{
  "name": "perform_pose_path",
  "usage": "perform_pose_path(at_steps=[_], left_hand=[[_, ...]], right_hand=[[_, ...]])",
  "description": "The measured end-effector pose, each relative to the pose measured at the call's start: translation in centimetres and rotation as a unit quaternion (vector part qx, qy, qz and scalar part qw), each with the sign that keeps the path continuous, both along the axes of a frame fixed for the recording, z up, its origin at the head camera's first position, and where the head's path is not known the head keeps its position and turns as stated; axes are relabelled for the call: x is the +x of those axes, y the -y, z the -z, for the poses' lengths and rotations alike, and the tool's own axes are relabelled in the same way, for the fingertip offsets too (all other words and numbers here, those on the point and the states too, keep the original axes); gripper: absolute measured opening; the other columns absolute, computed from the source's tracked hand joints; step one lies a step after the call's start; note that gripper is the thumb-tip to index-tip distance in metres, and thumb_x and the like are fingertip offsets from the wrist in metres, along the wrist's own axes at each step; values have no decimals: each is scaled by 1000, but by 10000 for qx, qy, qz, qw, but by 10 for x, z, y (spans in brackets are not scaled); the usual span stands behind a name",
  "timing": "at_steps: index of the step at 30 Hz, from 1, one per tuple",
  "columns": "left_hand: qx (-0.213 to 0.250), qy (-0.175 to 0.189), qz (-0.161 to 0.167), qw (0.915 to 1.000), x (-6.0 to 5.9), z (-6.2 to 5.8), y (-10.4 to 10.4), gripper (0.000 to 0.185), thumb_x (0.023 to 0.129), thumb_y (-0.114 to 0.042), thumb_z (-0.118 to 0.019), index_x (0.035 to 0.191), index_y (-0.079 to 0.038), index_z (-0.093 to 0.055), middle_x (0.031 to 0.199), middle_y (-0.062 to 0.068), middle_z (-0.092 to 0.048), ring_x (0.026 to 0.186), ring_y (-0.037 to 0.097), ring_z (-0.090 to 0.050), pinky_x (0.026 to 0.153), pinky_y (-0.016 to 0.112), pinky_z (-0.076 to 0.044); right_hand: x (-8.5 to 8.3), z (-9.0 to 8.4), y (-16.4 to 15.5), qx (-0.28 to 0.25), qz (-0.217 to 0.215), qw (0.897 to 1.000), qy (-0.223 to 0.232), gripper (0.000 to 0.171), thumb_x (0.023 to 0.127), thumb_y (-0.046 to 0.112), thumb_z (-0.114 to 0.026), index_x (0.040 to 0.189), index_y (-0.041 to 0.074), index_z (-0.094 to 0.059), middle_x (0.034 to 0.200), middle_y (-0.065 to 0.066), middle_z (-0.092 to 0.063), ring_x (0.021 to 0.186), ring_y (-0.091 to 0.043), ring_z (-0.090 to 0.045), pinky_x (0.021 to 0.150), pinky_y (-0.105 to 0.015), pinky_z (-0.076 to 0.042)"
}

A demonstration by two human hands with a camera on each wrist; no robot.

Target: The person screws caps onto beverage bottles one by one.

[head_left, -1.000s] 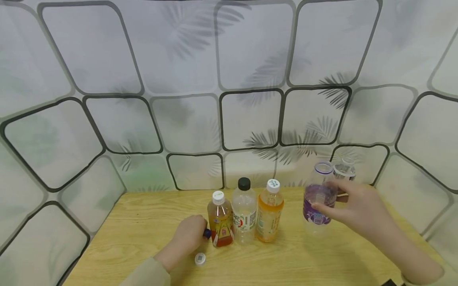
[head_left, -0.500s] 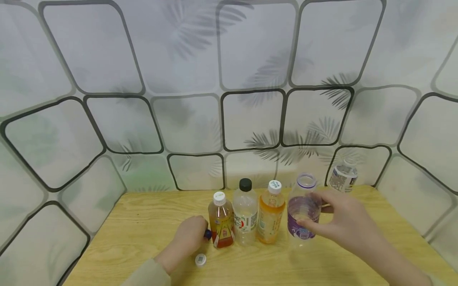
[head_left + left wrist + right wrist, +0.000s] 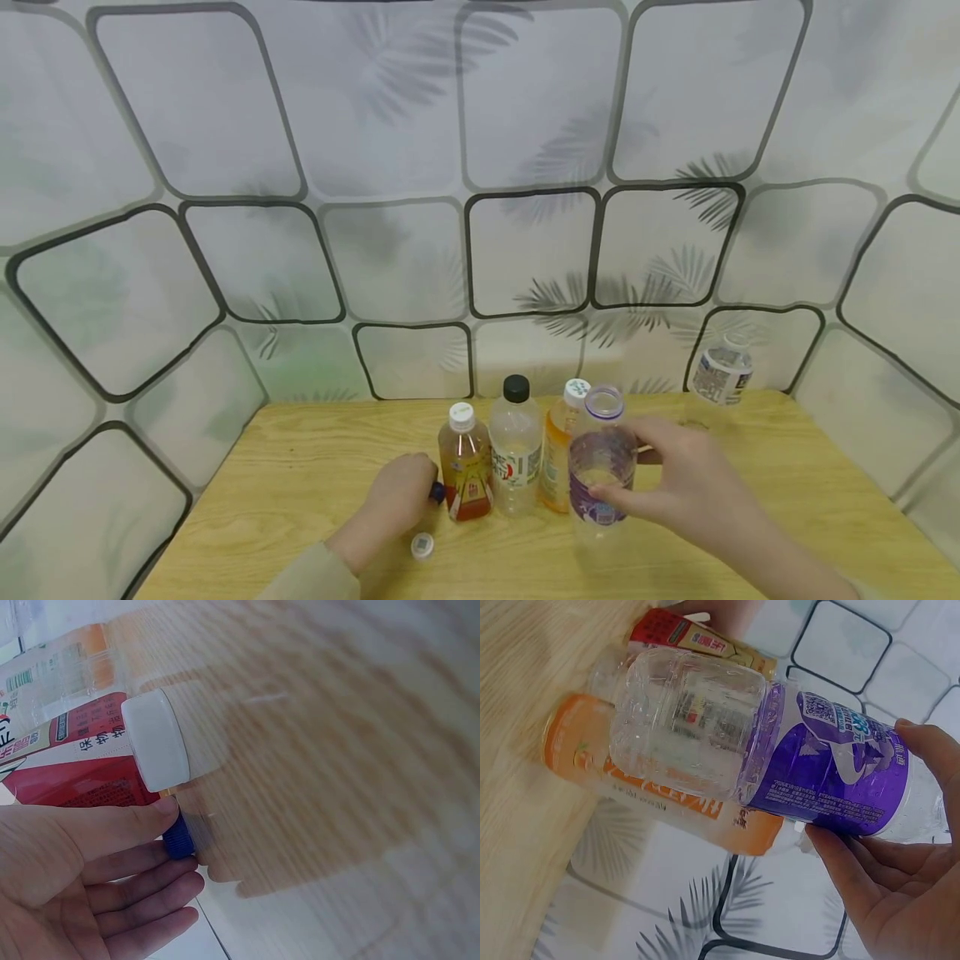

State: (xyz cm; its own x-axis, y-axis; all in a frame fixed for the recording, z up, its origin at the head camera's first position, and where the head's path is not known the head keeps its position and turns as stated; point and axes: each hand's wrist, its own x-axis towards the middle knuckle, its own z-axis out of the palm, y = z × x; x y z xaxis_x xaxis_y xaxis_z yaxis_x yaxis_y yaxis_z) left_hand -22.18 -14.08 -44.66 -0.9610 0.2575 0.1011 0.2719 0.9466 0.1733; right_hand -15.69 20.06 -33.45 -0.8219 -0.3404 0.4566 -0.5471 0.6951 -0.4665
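Note:
My right hand (image 3: 675,483) grips a clear plastic bottle (image 3: 602,467) with a purple label and an open, capless mouth. In the head view this bottle overlaps the orange-drink bottle (image 3: 557,450), which has a white cap. The right wrist view shows my thumb and fingers on either side of the purple label (image 3: 832,765). My left hand (image 3: 397,492) pinches a dark blue bottle cap (image 3: 178,838) between thumb and fingers, low by the table. A loose white cap (image 3: 422,546) lies nearby. Beside my left fingers stands a bottle of reddish-brown drink (image 3: 466,467) with a yellow label.
A clear bottle with a black cap (image 3: 516,387) stands between the reddish-brown and orange ones. At the back right stands another clear bottle (image 3: 722,375) with a white label. The wooden table (image 3: 300,467) meets patterned walls (image 3: 405,358) at its back and sides.
My right hand has carried the purple-labelled bottle leftward and nearer, from beside the back-right bottle to in front of the orange one. My left hand stays in place with the blue cap.

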Motion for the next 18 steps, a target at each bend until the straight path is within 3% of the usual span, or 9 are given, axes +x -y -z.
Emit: perform_pose_path(at_steps=[8, 18], left_hand=[[-16, -13, -12, 10000, 0, 1, -1, 28, 79, -5, -89, 68, -10, -63, 71, 2, -62, 62, 16, -54, 61, 36, -54], [-65, -32, -23, 10000, 0, 2, -1, 26, 79, -8, -91, 71, -9, -66, 73, 3, -63, 64, 16, -56, 62, 37, -56]], right_hand=[[2, 5, 15, -172, -329, 9988, 314, 47, 79, 40, -95, 114, 17, -75, 105, 11, -76, 89, 0, -70, 76, -22, -64], [2, 16, 31, -436, -726, 9963, 124, 45, 77, 33, -97, 112, 17, -75, 106, 9, -76, 93, -3, -71, 78, -22, -65]])
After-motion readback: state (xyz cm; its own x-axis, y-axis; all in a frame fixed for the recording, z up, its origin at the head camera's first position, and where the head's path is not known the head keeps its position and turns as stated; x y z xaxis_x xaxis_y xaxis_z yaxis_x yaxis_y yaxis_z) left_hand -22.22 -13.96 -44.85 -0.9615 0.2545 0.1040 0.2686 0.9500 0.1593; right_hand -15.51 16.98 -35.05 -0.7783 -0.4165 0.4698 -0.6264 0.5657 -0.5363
